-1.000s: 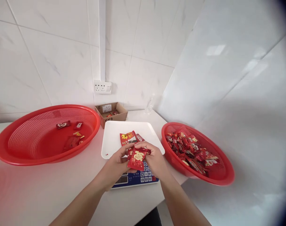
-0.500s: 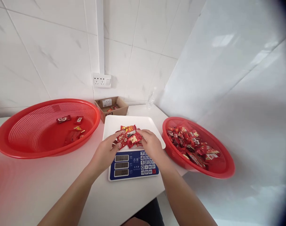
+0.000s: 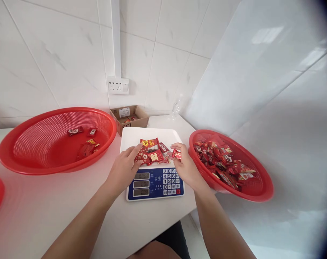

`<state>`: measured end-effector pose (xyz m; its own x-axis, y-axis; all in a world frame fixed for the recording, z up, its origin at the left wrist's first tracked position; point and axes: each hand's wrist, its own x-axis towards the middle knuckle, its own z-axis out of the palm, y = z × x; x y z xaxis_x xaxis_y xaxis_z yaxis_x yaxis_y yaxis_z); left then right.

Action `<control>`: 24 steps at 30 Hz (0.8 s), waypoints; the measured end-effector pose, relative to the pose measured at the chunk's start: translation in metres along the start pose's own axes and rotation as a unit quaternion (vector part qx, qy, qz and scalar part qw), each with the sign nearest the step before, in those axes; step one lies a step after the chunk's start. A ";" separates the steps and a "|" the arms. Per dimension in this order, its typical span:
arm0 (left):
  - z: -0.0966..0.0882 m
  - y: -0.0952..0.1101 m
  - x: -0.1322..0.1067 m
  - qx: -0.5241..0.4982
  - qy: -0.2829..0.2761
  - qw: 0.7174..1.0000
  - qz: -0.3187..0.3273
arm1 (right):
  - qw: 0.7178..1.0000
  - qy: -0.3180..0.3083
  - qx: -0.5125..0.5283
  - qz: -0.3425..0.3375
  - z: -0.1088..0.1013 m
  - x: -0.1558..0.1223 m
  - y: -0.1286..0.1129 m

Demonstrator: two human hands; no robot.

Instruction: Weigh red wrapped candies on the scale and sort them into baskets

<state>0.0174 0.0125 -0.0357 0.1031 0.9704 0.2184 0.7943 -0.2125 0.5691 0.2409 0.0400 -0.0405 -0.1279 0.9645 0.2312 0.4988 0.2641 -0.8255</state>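
Note:
On the white pan of a digital scale (image 3: 155, 181) lies a small pile of red snack packets (image 3: 156, 156), some with yellow print. My left hand (image 3: 124, 167) rests at the pile's left edge, thumb and fingers apart, touching the nearest packets without gripping them. Over the pan's right side, my right hand (image 3: 187, 167) pinches a small red wrapped snack (image 3: 176, 154) between thumb and fingers, a little apart from the pile. Part of this snack is hidden by the fingers. The figures on the scale's display are too faint to read surely.
A large red basket (image 3: 55, 169) to the left holds several packets. At the right, another red basket (image 3: 260, 194) is heaped with red packets. Behind the scale stand a cardboard box (image 3: 136, 122) and a clear plastic bottle (image 3: 175, 110). A wall socket (image 3: 118, 85) is above.
My right hand has moved right, away from the pile, with a small red wrapped snack in it. My left hand stays by the pile's left edge. The view has shifted slightly.

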 end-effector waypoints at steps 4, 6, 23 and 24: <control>-0.014 0.002 -0.004 -0.070 0.040 0.997 0.013 | 0.999 0.003 0.039 0.014 -0.004 -0.008 0.002; -0.021 0.003 -0.006 -0.090 0.076 0.993 0.010 | 1.000 0.016 0.017 0.015 -0.004 -0.008 0.002; -0.059 0.022 -0.045 -0.152 0.082 0.984 0.032 | 0.979 0.087 -0.166 -0.085 -0.021 -0.006 0.015; -0.063 0.026 -0.061 -0.200 0.041 0.978 0.034 | 0.973 0.107 -0.193 -0.075 -0.032 -0.014 0.021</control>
<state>-0.0064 -0.0598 0.0155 0.0866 0.9434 0.3203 0.4879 -0.3205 0.8119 0.2806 0.0319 -0.0450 -0.0642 0.8802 0.4703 0.7776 0.3395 -0.5292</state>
